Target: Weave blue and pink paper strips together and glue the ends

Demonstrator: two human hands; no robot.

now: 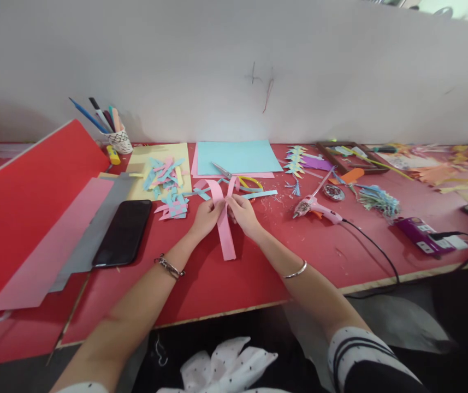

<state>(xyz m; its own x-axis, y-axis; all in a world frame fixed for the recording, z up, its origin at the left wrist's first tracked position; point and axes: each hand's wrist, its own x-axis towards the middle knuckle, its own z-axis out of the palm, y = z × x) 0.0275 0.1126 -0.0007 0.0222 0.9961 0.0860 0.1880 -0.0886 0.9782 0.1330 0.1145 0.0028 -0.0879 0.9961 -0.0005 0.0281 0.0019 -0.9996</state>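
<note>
Over the middle of the red table, a pink paper strip (226, 240) is pinched by both hands. My left hand (209, 216) closes on it from the left, and my right hand (242, 214) closes on it from the right. One length hangs down toward the table, while the upper part curves up and away from the hands. Just beyond lie scissors (223, 170) with yellow handles and a light blue paper strip (260, 194). To the left of the hands, small blue and pink paper pieces (172, 206) lie in a pile.
Blue paper sheets (240, 155) lie at the back. A black phone (123, 233) and a red folder (41, 196) are on the left, near a pen cup (119, 141). A pink glue gun (318, 209), paper tassels (377, 200) and a purple power strip (422, 236) with cables are on the right.
</note>
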